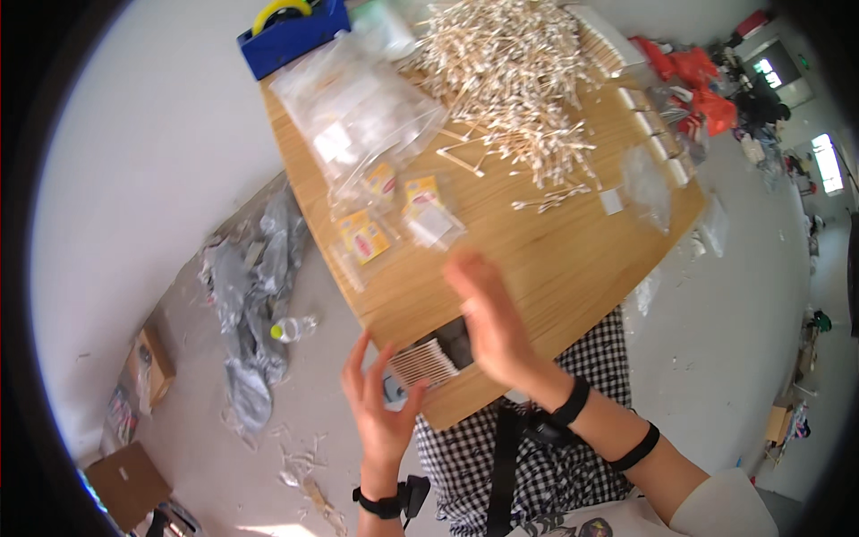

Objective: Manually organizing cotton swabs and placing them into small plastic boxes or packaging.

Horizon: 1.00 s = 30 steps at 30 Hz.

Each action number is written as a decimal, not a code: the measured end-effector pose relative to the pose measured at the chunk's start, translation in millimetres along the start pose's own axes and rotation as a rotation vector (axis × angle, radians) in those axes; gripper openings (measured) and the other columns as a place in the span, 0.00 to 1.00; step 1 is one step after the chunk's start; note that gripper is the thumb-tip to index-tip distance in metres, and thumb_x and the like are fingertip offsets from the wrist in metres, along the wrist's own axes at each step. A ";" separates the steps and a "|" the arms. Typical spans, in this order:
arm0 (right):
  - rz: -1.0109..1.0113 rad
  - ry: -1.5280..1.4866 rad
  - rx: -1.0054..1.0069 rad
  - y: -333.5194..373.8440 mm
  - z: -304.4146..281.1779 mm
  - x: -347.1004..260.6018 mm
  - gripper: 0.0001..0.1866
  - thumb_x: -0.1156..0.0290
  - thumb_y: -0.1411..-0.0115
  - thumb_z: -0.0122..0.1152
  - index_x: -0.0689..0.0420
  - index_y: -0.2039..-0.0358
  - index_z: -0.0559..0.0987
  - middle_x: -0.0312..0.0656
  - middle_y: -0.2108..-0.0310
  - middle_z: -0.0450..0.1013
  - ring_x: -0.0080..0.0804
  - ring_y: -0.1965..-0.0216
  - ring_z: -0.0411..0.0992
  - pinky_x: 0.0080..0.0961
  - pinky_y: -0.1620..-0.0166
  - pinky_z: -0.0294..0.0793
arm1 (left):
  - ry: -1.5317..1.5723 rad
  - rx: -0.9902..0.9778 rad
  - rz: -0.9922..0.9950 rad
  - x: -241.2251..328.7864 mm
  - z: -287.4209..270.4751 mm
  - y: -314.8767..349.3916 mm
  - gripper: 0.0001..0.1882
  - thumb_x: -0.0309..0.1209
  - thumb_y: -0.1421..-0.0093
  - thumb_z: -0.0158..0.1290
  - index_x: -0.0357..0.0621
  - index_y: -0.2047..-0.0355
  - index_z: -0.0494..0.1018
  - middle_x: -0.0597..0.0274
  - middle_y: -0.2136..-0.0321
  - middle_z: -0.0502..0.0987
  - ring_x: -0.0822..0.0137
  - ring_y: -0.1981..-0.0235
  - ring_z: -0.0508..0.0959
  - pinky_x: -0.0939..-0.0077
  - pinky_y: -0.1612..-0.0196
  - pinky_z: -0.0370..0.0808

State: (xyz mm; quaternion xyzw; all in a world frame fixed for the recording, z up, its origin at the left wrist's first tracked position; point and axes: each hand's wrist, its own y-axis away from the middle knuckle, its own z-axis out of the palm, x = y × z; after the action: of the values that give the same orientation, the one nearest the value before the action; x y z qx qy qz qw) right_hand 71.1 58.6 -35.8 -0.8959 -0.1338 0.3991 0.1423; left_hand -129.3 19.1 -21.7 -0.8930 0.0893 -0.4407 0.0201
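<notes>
A neat row of cotton swabs (423,363) lies side by side at the near edge of the wooden table, next to a dark recess or holder (454,338). My left hand (380,412) is at the row's left end, fingers and thumb spread around its corner; whether they touch the swabs I cannot tell. Just right of the dark part, my right hand (497,331) is raised over the table, smeared by motion, its fingers hard to make out. Farther off spreads a big heap of loose cotton swabs (514,76).
On the table (537,259) are small clear bags with yellow cards (362,237), a large plastic bag (358,107), a blue tape dispenser (295,36) and a row of small packs (658,134) along the right edge. Grey plastic (246,304) and a bottle (295,329) lie on the floor.
</notes>
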 end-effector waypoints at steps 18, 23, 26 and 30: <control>0.030 0.327 -0.549 85.5 -112.7 3.9 0.25 0.73 0.44 0.59 0.59 0.45 0.70 0.44 0.39 0.62 0.43 0.36 0.58 0.47 0.36 0.55 | -0.058 0.214 -0.207 -1.8 -2.8 10.4 0.20 0.22 0.46 0.57 0.39 0.51 0.70 0.50 0.47 0.70 0.52 0.47 0.69 0.59 0.44 0.64; -0.296 0.388 -0.342 85.3 -108.4 19.5 0.15 0.75 0.52 0.62 0.58 0.61 0.80 0.36 0.58 0.74 0.30 0.59 0.72 0.32 0.52 0.71 | 0.090 0.212 -0.332 -8.5 2.7 8.1 0.21 0.22 0.46 0.58 0.35 0.51 0.70 0.52 0.54 0.73 0.57 0.51 0.72 0.66 0.47 0.66; -0.251 0.164 -0.345 81.5 -96.4 13.5 0.14 0.77 0.55 0.64 0.56 0.64 0.80 0.34 0.62 0.75 0.29 0.63 0.72 0.31 0.57 0.70 | 0.181 0.228 -0.397 -16.1 6.9 8.9 0.21 0.23 0.45 0.59 0.33 0.51 0.69 0.57 0.61 0.74 0.66 0.59 0.74 0.74 0.53 0.70; 0.262 -0.244 -0.297 48.9 -69.6 -20.6 0.07 0.80 0.44 0.59 0.59 0.64 0.79 0.37 0.68 0.74 0.27 0.72 0.72 0.24 0.69 0.70 | 0.470 0.227 -0.525 -26.9 10.5 11.4 0.23 0.25 0.45 0.61 0.34 0.50 0.68 0.65 0.68 0.72 0.79 0.68 0.71 0.84 0.63 0.70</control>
State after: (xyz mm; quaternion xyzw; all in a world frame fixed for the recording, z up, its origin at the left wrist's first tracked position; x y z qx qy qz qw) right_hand 116.4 -4.2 5.0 -0.8618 -0.0896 0.4956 -0.0612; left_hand -138.6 12.2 -50.5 -0.7520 -0.1901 -0.6309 -0.0159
